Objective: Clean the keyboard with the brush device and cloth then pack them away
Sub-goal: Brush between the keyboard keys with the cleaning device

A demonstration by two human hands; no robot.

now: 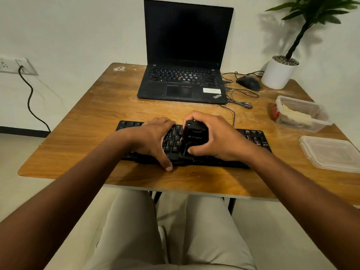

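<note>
A black keyboard (pixel 253 135) lies across the near middle of the wooden table (pixel 81 121). My right hand (pixel 218 137) grips a black brush device (pixel 194 136) that stands on the keys near the keyboard's centre. My left hand (pixel 153 139) rests flat on the left half of the keyboard, with its thumb at the front edge. A pale cloth (pixel 296 114) lies inside a clear plastic container (pixel 319 117) at the right of the table. The brush head under the device is hidden.
An open black laptop (pixel 185 82) stands at the back centre, with a wired mouse (pixel 248 83) and loose cables to its right. A white plant pot (pixel 278 73) sits at the back right. The container's clear lid (pixel 331 152) lies near the right edge.
</note>
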